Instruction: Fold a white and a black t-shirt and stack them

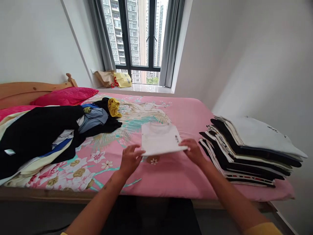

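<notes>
A folded white T-shirt [160, 138] lies on the pink flowered bedsheet [171, 173], its near edge lifted a little. My left hand [130, 160] grips the shirt's near left corner, fingers curled under it. My right hand [194, 150] pinches the near right corner. To the right, a tall stack of folded shirts [246, 150] in black, white and grey sits on the bed, close to my right hand.
A heap of unfolded clothes [49, 133], mostly black with blue, grey and yellow pieces, covers the bed's left side. Pink pillows [66, 95] lie by the wooden headboard [26, 89]. Paper bags [114, 79] stand on the window sill. A white wall runs along the right.
</notes>
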